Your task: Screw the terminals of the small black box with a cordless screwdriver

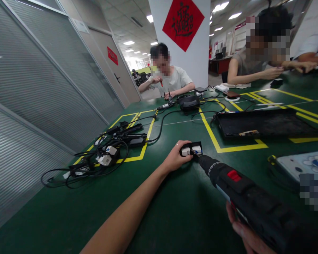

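Observation:
My left hand (178, 156) grips a small black box (198, 144) with white and blue parts inside, just above or on the green tabletop. Its fingers close around the box's left side. In my right hand (245, 225) is a black cordless drill (243, 192) with a red switch on top, held by its handle at the lower right. The drill's chuck points away from me, and its bit reaches to the open face of the box. Whether the tip touches a screw is too small to tell.
On the left lies a tangle of black cables and adapters (132, 141) with white plugs. A shallow black tray (270, 123) stands at right, with a light-blue patterned case (304, 162) nearer me. A black headset (189, 103) lies farther back. Two people sit across the yellow-taped table (95, 211).

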The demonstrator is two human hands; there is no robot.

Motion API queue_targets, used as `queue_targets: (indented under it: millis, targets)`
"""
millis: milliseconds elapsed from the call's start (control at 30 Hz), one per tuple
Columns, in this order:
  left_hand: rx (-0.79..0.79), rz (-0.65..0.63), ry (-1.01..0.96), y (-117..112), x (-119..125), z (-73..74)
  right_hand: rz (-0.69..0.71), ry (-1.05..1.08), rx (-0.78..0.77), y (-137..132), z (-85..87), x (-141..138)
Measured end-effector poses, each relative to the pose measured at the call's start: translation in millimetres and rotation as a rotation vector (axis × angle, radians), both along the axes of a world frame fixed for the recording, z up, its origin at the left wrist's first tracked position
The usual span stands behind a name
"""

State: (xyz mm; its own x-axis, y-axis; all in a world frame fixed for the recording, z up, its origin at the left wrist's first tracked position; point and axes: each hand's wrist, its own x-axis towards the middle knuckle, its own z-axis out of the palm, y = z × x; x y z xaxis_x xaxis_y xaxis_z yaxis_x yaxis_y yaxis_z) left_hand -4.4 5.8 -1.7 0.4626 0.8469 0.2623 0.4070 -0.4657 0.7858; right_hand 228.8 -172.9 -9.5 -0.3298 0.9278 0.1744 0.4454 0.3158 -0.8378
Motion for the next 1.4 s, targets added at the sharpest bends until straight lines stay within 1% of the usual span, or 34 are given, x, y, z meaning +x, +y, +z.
queue_targets:
  millis: [67,133,200,300,367,433,500,567,633,700,800,900,967,1000,1033,1133,1167,1200,1300,1400]
  targets:
    - [-0.005,-0.003,-0.004,0,0,-0.2,-0.007,-0.055,-0.002,2,6.5,0]
    - [-0.005,0.003,0.001,0,0,-0.2,0.002,-0.074,-0.006,2,7.7,0]
    - [-0.001,0.010,0.009,0,0,-0.4,0.006,-0.029,-0.020,0,2.9,-2]
    - [0.001,0.015,0.016,1,0,-0.8,-0.022,0.049,-0.097,-10,-7.7,-3]
    - [0.001,0.016,0.016,1,0,-0.9,-0.076,0.039,-0.158,-16,-11.2,-2]
    - [0.001,0.010,0.017,1,0,-0.7,-0.117,-0.002,-0.184,-20,-11.4,0]
    - [0.004,0.002,0.013,1,0,-0.5,-0.079,-0.017,-0.169,-18,-10.2,2]
    - [0.006,-0.004,0.010,1,-1,-0.3,-0.007,0.011,-0.132,-13,-9.4,2]
    - [0.004,-0.004,0.012,1,-1,-0.2,0.025,0.053,-0.092,-7,-8.4,1]
    - [-0.002,-0.001,0.013,1,-1,-0.3,-0.003,0.059,-0.092,-4,-6.2,0]
    - [-0.006,0.001,0.002,1,-1,-0.6,-0.015,-0.009,-0.094,-3,0.2,0]
    - [-0.013,-0.004,-0.006,1,0,-0.9,-0.014,-0.076,0.018,-1,6.6,0]
    - [-0.021,-0.006,-0.015,1,-1,-1.3,-0.021,-0.077,0.041,2,9.9,1]
    - [-0.025,-0.008,-0.020,2,-1,-1.7,-0.018,-0.065,0.012,3,11.7,1]
    - [-0.031,-0.013,-0.023,2,-1,-2.1,-0.006,-0.048,-0.053,3,13.9,2]
    - [-0.033,-0.010,-0.027,2,-2,-3.0,0.029,-0.011,-0.318,1,23.4,7]
    - [-0.028,-0.006,-0.026,1,-1,-3.0,0.032,-0.005,-0.384,0,27.2,9]
    - [-0.022,-0.005,-0.027,1,-1,-2.7,0.030,-0.001,-0.427,-2,31.0,11]
    - [-0.002,-0.024,-0.026,0,0,-0.6,0.028,0.015,-0.476,-6,39.9,15]
    - [0.011,-0.043,-0.004,-1,0,1.4,0.020,0.033,-0.527,-8,43.8,15]
